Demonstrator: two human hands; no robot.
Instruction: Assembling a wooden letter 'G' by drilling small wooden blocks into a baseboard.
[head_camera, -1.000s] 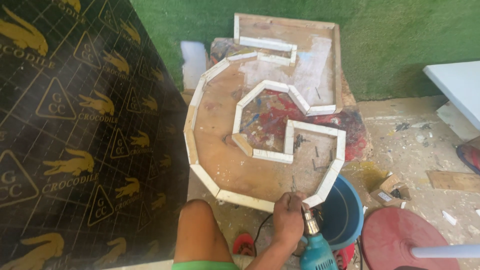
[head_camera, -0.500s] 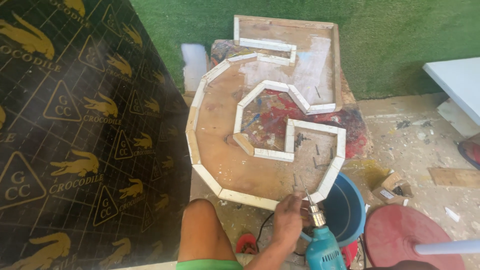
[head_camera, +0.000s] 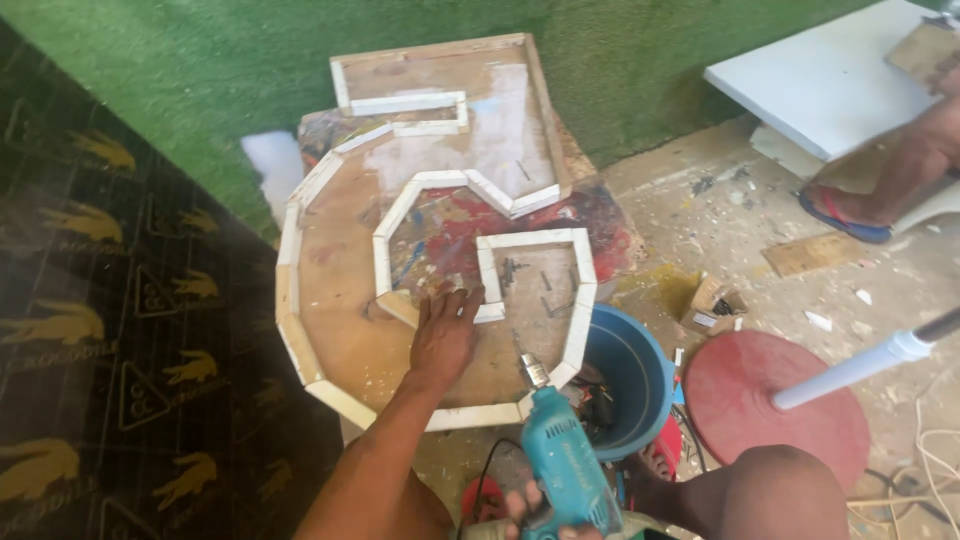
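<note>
Fingers (head_camera: 462, 305) of the left hand (head_camera: 445, 335) are spread flat and pressed on the wooden board (head_camera: 340, 300), their tips touching the short white strip (head_camera: 488, 285) of the inner frame. A turquoise drill (head_camera: 560, 465) is gripped by the right hand (head_camera: 545, 510) at the lower edge, its bit (head_camera: 525, 360) aimed over the board. Just beside it a blue bucket (head_camera: 640, 370) is seen.

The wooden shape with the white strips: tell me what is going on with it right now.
A person leans over a letter-shaped wooden board edged with white strips, lying on a paint-stained table. The left hand presses flat on the board beside an inner strip. The right hand grips a teal power drill, its bit pointing at the board near the lower right edge. A blue bucket stands beside the table.
</note>
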